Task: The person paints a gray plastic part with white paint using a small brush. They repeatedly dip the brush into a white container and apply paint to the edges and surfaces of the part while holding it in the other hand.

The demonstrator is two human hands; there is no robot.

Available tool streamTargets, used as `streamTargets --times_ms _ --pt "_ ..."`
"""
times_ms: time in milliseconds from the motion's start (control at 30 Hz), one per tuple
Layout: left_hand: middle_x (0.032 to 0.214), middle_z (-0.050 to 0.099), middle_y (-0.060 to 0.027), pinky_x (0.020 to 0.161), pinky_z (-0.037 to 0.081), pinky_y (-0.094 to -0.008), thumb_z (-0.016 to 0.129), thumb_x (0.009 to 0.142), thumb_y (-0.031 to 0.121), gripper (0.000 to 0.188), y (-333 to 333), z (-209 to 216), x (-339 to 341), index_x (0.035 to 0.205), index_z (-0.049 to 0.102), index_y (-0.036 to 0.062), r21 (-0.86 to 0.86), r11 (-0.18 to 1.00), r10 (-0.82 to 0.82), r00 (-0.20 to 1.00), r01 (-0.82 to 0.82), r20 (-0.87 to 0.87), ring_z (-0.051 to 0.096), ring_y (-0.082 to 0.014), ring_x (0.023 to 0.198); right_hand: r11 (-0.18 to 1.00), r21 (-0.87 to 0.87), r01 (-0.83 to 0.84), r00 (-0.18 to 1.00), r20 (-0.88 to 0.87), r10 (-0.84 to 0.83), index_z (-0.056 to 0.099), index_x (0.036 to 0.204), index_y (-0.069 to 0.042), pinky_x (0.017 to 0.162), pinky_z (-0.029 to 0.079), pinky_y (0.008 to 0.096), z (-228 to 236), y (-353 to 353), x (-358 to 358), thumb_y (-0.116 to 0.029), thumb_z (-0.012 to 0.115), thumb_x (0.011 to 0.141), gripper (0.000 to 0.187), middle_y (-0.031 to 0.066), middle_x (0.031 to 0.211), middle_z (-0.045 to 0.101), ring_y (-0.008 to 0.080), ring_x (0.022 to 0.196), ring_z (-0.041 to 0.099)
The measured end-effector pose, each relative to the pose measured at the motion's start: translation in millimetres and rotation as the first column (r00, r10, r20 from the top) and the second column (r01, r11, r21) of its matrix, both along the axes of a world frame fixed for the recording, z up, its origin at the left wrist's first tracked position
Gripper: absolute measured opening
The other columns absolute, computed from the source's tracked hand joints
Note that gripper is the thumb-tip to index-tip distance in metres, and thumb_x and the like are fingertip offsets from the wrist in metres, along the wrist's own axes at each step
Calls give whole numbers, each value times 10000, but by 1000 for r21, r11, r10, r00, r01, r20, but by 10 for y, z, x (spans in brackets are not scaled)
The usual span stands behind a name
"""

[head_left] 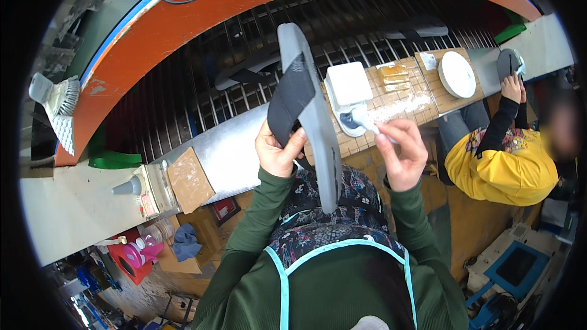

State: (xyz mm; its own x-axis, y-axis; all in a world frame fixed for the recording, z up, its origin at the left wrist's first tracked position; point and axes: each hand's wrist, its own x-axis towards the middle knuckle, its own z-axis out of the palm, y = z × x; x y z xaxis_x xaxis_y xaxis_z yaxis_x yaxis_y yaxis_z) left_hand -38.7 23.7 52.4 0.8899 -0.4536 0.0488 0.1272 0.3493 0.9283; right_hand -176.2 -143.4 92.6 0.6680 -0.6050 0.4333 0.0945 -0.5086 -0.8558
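A grey slide sandal (324, 140) with a wide black strap is gripped by my left hand (278, 150), my fingers around the strap side. The sandal stands on edge, its sole side turned to the right. My right hand (402, 151) pinches a small whitish tool (365, 120) between thumb and fingers. Its tip is at a white dish (353, 129) with something dark grey in it; the tool's kind is not clear. Right behind the dish stands a white square container (350, 84).
Metal rods (202, 67) run behind the bench, carrying more sandals (251, 67). Yellowish blocks (394, 77) and a white round bowl (457, 74) sit on the brown board (403, 107). Brown cardboard (191, 180) lies at left. A co-worker in yellow (507, 162) handles a sandal at right.
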Motion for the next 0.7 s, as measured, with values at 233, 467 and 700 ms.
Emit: streamTargets --times_ms 233,467,700 --pt "961 648 -58 714 487 -221 723 789 20 399 -8 158 -95 1145 551 -33 -13 998 -56 996 57 70 603 -90 813 991 105 -80 997 14 79 718 1008 -48 544 407 189 59 130 230 -13 689 805 209 37 917 565 68 705 514" --pt "1017 654 -68 827 483 -255 745 763 36 428 29 217 -109 1144 567 -44 97 992 -95 985 81 141 609 -118 907 999 -39 -17 1000 -11 17 726 1012 -75 501 404 194 120 17 403 -32 692 806 214 36 899 572 66 661 505" --pt "889 681 -52 743 502 -248 768 742 89 386 19 286 -53 1071 608 -31 177 983 -102 959 56 264 619 -93 803 963 -255 88 992 -59 -107 739 995 -125 671 370 254 233 -140 500 -115 739 765 230 18 895 578 84 630 509"
